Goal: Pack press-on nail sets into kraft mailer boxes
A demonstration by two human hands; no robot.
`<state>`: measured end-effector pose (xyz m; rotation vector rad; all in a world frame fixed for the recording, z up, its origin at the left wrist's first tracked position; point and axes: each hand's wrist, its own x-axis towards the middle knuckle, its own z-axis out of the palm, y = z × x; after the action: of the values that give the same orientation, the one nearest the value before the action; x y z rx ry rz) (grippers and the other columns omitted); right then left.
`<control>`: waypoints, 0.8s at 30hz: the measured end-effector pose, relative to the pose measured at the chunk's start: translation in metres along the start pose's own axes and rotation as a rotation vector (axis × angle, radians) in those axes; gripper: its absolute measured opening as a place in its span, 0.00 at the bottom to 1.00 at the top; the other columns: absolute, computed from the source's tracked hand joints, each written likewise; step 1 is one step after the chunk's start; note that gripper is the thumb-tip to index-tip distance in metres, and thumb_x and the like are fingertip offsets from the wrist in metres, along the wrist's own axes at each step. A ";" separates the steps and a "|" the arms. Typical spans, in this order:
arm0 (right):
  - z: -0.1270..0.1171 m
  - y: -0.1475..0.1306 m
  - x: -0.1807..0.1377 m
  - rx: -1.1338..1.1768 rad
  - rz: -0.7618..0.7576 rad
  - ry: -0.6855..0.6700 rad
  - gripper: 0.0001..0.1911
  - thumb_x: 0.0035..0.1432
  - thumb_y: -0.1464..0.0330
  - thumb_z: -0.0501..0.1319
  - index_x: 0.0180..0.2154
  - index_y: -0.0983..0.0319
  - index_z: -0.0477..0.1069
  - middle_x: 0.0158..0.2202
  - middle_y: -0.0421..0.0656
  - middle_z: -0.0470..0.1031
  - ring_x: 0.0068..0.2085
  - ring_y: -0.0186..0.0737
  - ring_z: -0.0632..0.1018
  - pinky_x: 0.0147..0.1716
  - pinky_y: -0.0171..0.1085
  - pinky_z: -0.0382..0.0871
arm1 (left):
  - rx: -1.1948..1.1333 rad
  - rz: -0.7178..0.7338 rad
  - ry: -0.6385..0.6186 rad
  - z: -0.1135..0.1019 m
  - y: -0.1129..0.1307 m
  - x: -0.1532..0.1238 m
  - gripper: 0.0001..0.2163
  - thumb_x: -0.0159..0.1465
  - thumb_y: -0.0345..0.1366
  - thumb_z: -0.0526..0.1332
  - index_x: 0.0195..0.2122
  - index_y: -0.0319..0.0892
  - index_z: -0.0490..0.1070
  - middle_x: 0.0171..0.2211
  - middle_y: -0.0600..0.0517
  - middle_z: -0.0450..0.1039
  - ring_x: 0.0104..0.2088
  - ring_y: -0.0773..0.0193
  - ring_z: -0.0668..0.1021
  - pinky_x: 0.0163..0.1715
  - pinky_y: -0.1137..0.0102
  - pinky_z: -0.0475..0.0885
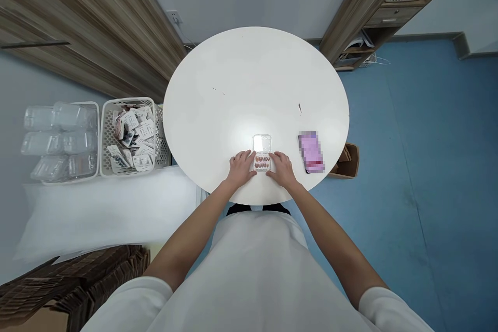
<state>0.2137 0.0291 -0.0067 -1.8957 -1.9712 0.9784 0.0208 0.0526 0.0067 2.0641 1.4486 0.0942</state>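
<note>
A small clear plastic case with rows of reddish-brown press-on nails lies open on the round white table, its lid folded back away from me. My left hand rests against the case's left side, fingers curled on its edge. My right hand holds the right side the same way. Both hands sit near the table's front edge.
A blurred purple-pink flat object lies on the table to the right. A white basket of packaged cards and a bin of clear plastic cases stand at left. Flat brown cardboard lies lower left. A small cardboard box sits on the blue floor.
</note>
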 end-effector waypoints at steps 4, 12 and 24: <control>-0.002 0.000 -0.005 0.204 0.088 0.017 0.34 0.46 0.65 0.60 0.55 0.57 0.53 0.51 0.46 0.59 0.50 0.45 0.63 0.48 0.46 0.60 | -0.224 -0.113 0.023 0.003 -0.001 -0.007 0.34 0.51 0.37 0.62 0.58 0.45 0.49 0.56 0.43 0.54 0.55 0.49 0.57 0.50 0.55 0.54; 0.007 0.002 0.003 0.554 0.326 -0.003 0.26 0.47 0.74 0.53 0.51 0.60 0.61 0.39 0.42 0.69 0.33 0.33 0.71 0.38 0.37 0.66 | -0.847 -0.437 0.037 0.016 -0.003 -0.005 0.25 0.53 0.28 0.57 0.54 0.38 0.58 0.47 0.44 0.66 0.42 0.64 0.71 0.44 0.68 0.64; -0.003 -0.021 -0.011 0.770 0.282 0.028 0.24 0.41 0.73 0.54 0.45 0.59 0.64 0.33 0.39 0.64 0.27 0.29 0.68 0.30 0.34 0.66 | -1.144 -0.435 0.141 -0.002 0.008 -0.019 0.17 0.51 0.37 0.61 0.43 0.40 0.69 0.34 0.48 0.72 0.33 0.66 0.73 0.35 0.69 0.69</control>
<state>0.2004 0.0211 0.0113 -1.7051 -1.0611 1.4925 0.0187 0.0350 0.0180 0.8197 1.3842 0.7120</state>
